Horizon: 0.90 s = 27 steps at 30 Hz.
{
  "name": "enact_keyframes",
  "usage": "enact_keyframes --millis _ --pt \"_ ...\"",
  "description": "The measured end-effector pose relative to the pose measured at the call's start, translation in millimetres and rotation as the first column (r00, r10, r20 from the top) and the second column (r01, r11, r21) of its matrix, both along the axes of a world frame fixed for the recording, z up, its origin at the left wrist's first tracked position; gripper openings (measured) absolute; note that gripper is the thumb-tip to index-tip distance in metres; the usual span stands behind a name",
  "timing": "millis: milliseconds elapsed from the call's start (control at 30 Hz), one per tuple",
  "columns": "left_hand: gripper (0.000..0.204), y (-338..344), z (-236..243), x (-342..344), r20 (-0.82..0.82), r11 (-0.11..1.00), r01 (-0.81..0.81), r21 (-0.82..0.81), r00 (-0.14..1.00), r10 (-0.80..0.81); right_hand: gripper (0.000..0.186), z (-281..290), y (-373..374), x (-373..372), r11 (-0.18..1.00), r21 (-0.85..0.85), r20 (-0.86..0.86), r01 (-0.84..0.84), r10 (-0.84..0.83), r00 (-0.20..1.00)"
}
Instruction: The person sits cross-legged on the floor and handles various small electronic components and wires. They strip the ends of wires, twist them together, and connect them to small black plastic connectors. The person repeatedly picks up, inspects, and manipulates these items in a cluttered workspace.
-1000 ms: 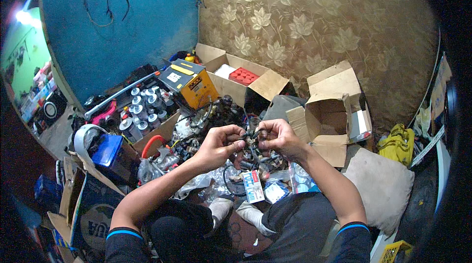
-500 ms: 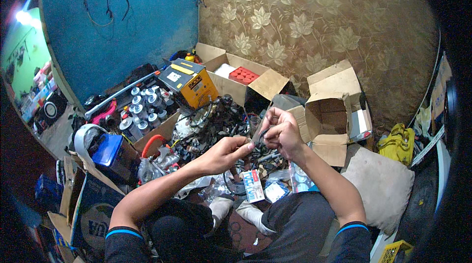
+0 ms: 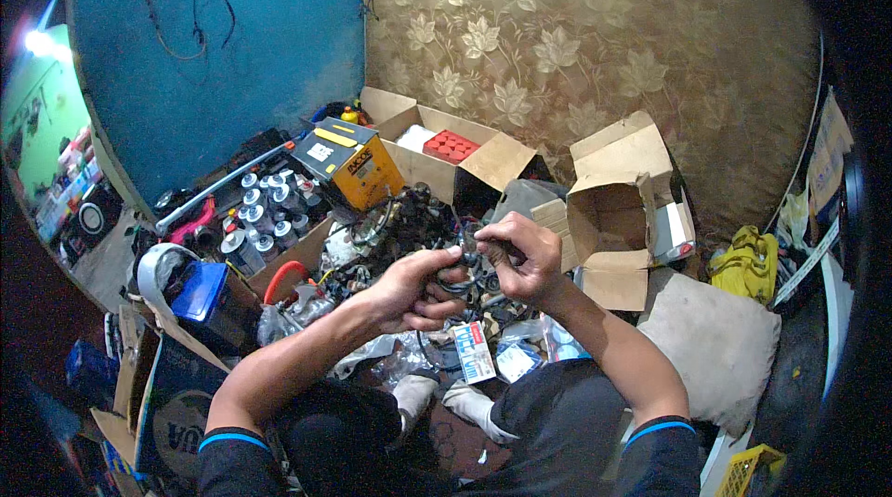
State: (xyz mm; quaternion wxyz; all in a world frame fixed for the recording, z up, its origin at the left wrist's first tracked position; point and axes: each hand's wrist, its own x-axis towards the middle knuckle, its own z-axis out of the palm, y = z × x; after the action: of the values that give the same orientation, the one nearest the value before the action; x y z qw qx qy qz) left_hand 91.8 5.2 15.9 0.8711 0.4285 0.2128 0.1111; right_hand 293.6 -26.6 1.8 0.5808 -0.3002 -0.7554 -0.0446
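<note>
The left hand (image 3: 423, 291) is curled, thumb on top and fingers bent beneath, gripping a small dark part (image 3: 468, 246) at its thumb and fingertips. The right hand (image 3: 522, 255), raised a little higher, pinches at the same part between thumb and bent forefinger, so the part sits between the two hands; its exact shape is too small and too covered to tell. Both hands are above a heap (image 3: 367, 235) of dark metal and plastic bits, wires among them. Below the hands, near the feet (image 3: 414, 397), a small white and blue packet (image 3: 476, 353) lies between clear plastic bags on its left and more packets on its right. To the left of the heap are an orange hose (image 3: 273, 281), a blue-topped box (image 3: 200, 291) and a cluster of bottles (image 3: 269, 216), with a long rod (image 3: 226, 185) slanting behind the bottles. At the heap's far edge a yellow and black box (image 3: 367, 172) stands tilted beside a carton (image 3: 506, 163) holding red round pieces (image 3: 452, 147). To the right, an open box (image 3: 609, 285) faces the person, with a pale pillow (image 3: 714, 339) nearer and a yellow bag (image 3: 746, 265) beyond the pillow.
</note>
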Motion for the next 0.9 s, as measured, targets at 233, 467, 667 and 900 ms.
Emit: enact_keyframes --millis 233,467,667,900 --pt "0.033 5.9 -12.7 -3.2 0.046 0.944 -0.179 0.278 0.984 0.173 0.011 0.1 7.6 12.5 0.958 -0.244 0.157 0.151 -0.115 0.981" --pt "0.027 3.0 -29.2 3.5 0.044 0.39 -0.156 0.908 0.958 0.283 0.015 13.5 -3.1 -9.7 0.928 -0.314 0.077 0.203 -0.188 0.979" --pt "0.027 -7.1 -17.5 9.1 0.048 0.19 -0.121 0.974 0.937 0.347 0.019 17.6 -10.0 -21.9 0.911 -0.387 0.001 0.143 -0.155 0.988" --pt "0.034 9.2 -31.6 10.0 0.24 0.0 -0.288 0.958 0.798 0.554 0.014 13.1 -1.1 -11.5 0.775 -0.632 -0.094 0.011 -0.091 0.991"
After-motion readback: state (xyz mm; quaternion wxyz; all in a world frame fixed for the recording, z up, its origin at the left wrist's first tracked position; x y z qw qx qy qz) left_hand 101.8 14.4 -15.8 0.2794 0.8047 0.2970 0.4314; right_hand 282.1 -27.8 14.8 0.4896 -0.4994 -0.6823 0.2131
